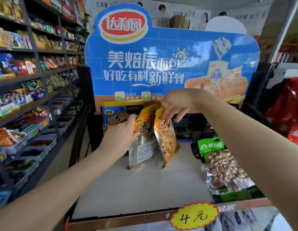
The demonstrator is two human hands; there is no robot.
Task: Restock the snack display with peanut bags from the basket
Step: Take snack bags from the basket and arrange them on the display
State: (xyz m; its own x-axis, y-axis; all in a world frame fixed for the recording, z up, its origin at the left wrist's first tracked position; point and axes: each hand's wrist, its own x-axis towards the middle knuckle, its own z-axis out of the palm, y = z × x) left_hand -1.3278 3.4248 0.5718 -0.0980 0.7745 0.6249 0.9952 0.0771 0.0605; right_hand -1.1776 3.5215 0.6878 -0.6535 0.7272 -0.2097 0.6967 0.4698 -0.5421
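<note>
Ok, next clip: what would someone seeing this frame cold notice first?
The big blue bread advertising board fills the back of the display. In front of it, both hands hold orange peanut bags upright over the white shelf: the left hand on one orange bag, the right hand pinching the top of another. A green-topped peanut bag lies at right, a yellow price tag on the front edge.

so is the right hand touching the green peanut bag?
Apart. The head view shows the right hand pinching an orange bag up at the back, with bare white shelf between it and the green bag.
</note>
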